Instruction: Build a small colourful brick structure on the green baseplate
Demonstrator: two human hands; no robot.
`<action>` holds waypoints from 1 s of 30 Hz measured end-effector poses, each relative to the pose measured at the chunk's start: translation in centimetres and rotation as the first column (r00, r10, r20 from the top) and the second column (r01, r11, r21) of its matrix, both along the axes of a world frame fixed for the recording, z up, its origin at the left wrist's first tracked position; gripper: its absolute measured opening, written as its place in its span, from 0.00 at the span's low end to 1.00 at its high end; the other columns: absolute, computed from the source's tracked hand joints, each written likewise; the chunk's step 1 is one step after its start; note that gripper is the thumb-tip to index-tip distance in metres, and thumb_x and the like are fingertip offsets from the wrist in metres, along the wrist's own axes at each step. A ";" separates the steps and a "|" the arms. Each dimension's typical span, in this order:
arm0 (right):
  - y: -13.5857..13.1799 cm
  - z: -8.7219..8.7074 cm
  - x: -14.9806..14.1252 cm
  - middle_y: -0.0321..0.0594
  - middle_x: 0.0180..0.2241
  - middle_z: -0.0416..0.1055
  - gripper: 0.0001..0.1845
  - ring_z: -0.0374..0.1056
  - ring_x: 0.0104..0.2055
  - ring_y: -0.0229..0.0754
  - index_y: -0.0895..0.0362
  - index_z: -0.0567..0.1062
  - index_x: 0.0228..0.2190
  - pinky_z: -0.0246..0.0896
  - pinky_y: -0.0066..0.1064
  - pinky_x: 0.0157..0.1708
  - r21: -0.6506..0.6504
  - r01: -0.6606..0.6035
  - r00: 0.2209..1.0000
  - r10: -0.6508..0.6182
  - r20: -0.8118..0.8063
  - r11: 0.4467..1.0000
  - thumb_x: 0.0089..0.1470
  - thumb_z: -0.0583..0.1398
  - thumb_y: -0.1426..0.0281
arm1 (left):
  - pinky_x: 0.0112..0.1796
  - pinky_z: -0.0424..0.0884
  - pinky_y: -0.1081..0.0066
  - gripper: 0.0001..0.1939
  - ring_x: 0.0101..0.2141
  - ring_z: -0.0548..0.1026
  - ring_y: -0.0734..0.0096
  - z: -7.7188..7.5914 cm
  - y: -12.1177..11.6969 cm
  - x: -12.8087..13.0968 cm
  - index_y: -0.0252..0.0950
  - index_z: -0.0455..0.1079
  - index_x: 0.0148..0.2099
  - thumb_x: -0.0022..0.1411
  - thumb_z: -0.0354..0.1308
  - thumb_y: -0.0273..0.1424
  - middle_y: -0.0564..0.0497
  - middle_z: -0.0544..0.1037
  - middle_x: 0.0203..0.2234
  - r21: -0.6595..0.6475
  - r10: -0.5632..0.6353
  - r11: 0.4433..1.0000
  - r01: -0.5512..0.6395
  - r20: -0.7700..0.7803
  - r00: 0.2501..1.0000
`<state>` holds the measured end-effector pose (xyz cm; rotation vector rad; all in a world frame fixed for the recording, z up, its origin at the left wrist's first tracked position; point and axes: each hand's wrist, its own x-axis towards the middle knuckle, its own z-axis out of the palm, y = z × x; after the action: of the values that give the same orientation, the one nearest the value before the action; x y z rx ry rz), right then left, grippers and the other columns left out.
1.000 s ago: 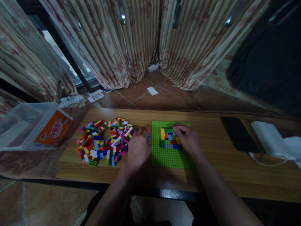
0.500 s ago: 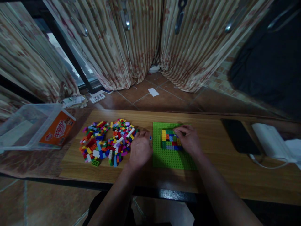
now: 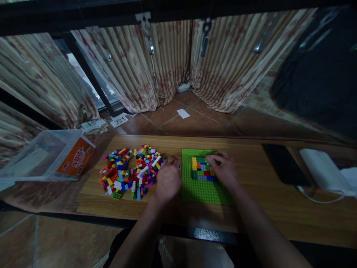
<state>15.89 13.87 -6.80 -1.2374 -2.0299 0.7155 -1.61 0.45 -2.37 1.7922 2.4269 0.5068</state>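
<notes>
On a green studded baseplate [image 3: 192,193] stands a low block of multicoloured building bricks [image 3: 201,168], with yellow bricks at its left edge. My right hand [image 3: 225,169] reaches over the block's right side, thumb and forefinger pinched together at its back edge. Whatever lies between those fingertips is too small to make out. Left of the baseplate, my left hand [image 3: 169,180] is closed, its fingers curled down near the table. A small blue brick [image 3: 179,167] shows beside its fingers; whether they grip it I cannot tell. The loose brick pile [image 3: 131,173] spreads just left of this hand.
A clear plastic box [image 3: 41,149] with an orange label stands beyond the table's left end. On the wooden table [image 3: 256,201], a black phone [image 3: 285,163] and a white device [image 3: 320,167] with a cable lie at the right. Curtains [image 3: 167,67] hang behind.
The camera has tilted upward, so the scene sits slightly lower in view. My left hand has turned or shifted a little by the blue brick; my right hand stays at the block's back edge.
</notes>
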 end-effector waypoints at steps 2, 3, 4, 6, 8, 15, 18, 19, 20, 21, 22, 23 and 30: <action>0.2 0.4 0.3 0.44 0.42 0.74 0.23 0.67 0.50 0.49 0.50 0.82 0.38 0.57 0.49 0.55 -0.031 -0.030 0.999 0.029 -0.034 0.999 0.57 0.54 0.50 | 0.46 0.70 0.65 0.11 0.43 0.73 0.60 0.0 0.0 0.0 0.35 0.73 0.43 0.67 0.48 0.26 0.45 0.77 0.40 0.001 0.003 1.000 -0.003 -0.004 1.000; 0.2 0.6 0.5 0.43 0.44 0.75 0.24 0.67 0.51 0.49 0.50 0.81 0.41 0.57 0.49 0.56 -0.055 -0.032 0.998 0.029 -0.064 0.998 0.59 0.52 0.50 | 0.46 0.70 0.64 0.11 0.44 0.73 0.60 0.0 0.0 0.0 0.35 0.73 0.43 0.67 0.48 0.25 0.45 0.77 0.41 0.001 0.009 1.000 -0.009 -0.006 1.000; 0.3 0.8 0.6 0.43 0.45 0.76 0.26 0.68 0.52 0.49 0.50 0.80 0.43 0.57 0.48 0.57 -0.087 -0.020 0.995 0.011 -0.104 0.996 0.60 0.50 0.51 | 0.46 0.70 0.64 0.11 0.44 0.73 0.60 -0.1 0.0 0.0 0.36 0.73 0.43 0.67 0.48 0.25 0.45 0.76 0.41 0.000 0.011 1.000 -0.011 -0.009 1.000; 0.3 1.2 0.8 0.43 0.47 0.77 0.27 0.69 0.53 0.49 0.51 0.79 0.45 0.58 0.47 0.57 -0.161 0.019 0.983 -0.048 -0.178 0.987 0.61 0.48 0.50 | 0.47 0.70 0.64 0.12 0.45 0.73 0.61 0.0 0.1 -0.1 0.36 0.73 0.43 0.66 0.48 0.24 0.45 0.76 0.41 -0.009 0.007 1.000 -0.007 -0.010 1.000; 0.2 1.5 0.9 0.43 0.46 0.78 0.28 0.70 0.52 0.50 0.52 0.80 0.43 0.60 0.46 0.55 -0.208 0.053 0.974 -0.097 -0.204 0.977 0.59 0.50 0.49 | 0.47 0.70 0.65 0.12 0.44 0.73 0.61 0.0 0.1 -0.2 0.35 0.73 0.41 0.65 0.48 0.23 0.46 0.77 0.40 -0.033 -0.003 0.999 0.003 -0.005 1.000; 0.1 1.9 0.7 0.45 0.43 0.79 0.24 0.72 0.51 0.51 0.55 0.81 0.39 0.64 0.43 0.53 -0.276 0.139 0.964 -0.194 -0.183 0.951 0.56 0.54 0.52 | 0.44 0.71 0.65 0.12 0.43 0.73 0.62 0.3 -0.2 -0.5 0.36 0.73 0.40 0.63 0.48 0.21 0.46 0.76 0.40 -0.020 0.025 0.999 -0.025 0.015 1.000; 0.1 2.4 0.8 0.46 0.43 0.79 0.22 0.72 0.50 0.52 0.55 0.81 0.39 0.64 0.44 0.52 -0.294 0.169 0.966 -0.217 -0.138 0.941 0.55 0.55 0.54 | 0.44 0.70 0.65 0.11 0.43 0.73 0.61 0.2 -0.4 -0.5 0.36 0.72 0.42 0.63 0.49 0.22 0.46 0.76 0.40 0.007 0.017 1.000 -0.017 0.017 1.000; 0.1 2.5 0.9 0.47 0.43 0.79 0.22 0.73 0.49 0.52 0.55 0.81 0.39 0.65 0.44 0.51 -0.293 0.176 0.968 -0.219 -0.123 0.940 0.55 0.55 0.55 | 0.44 0.70 0.65 0.11 0.43 0.73 0.61 0.2 -0.5 -0.5 0.36 0.72 0.42 0.63 0.50 0.22 0.46 0.76 0.40 0.006 0.020 1.000 -0.020 0.016 1.000; 0.1 2.7 0.9 0.47 0.43 0.79 0.21 0.73 0.48 0.52 0.55 0.81 0.39 0.66 0.44 0.50 -0.290 0.183 0.968 -0.223 -0.112 0.939 0.54 0.56 0.55 | 0.44 0.70 0.65 0.11 0.43 0.73 0.60 0.2 -0.5 -0.4 0.36 0.72 0.42 0.63 0.50 0.22 0.46 0.76 0.40 0.001 0.026 1.000 -0.026 0.015 1.000; 0.1 2.8 1.0 0.48 0.42 0.79 0.21 0.74 0.47 0.53 0.55 0.81 0.38 0.67 0.44 0.48 -0.290 0.190 0.968 -0.228 -0.103 0.938 0.53 0.56 0.56 | 0.45 0.70 0.64 0.10 0.43 0.72 0.60 0.2 -0.5 -0.4 0.35 0.72 0.42 0.62 0.51 0.22 0.45 0.76 0.40 -0.005 0.035 0.999 -0.035 0.014 0.999; 0.1 3.0 1.0 0.48 0.41 0.80 0.21 0.74 0.46 0.53 0.55 0.82 0.38 0.67 0.44 0.47 -0.294 0.197 0.968 -0.233 -0.092 0.935 0.53 0.57 0.56 | 0.45 0.70 0.64 0.10 0.44 0.72 0.59 0.3 -0.5 -0.3 0.35 0.72 0.42 0.62 0.51 0.22 0.45 0.76 0.40 -0.008 0.043 0.999 -0.043 0.014 0.999; 0.1 3.1 1.0 0.48 0.41 0.80 0.21 0.74 0.45 0.53 0.55 0.82 0.38 0.68 0.43 0.47 -0.302 0.203 0.969 -0.235 -0.073 0.931 0.52 0.57 0.56 | 0.45 0.70 0.63 0.09 0.44 0.72 0.59 0.3 -0.5 -0.3 0.35 0.72 0.42 0.62 0.52 0.23 0.44 0.76 0.40 -0.006 0.051 0.999 -0.051 0.015 0.999; 0.2 3.1 1.2 0.48 0.44 0.79 0.21 0.73 0.48 0.56 0.52 0.82 0.40 0.65 0.46 0.48 -0.284 0.226 0.974 -0.220 0.054 0.932 0.52 0.57 0.55 | 0.49 0.68 0.63 0.11 0.45 0.71 0.59 1.5 -1.0 -2.0 0.35 0.72 0.46 0.61 0.56 0.27 0.45 0.77 0.42 0.120 0.215 0.968 -0.218 0.041 0.976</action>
<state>17.11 14.06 -3.71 -1.6191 -1.8055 0.9126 -3.65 -0.57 -0.89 1.5557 2.6417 0.7106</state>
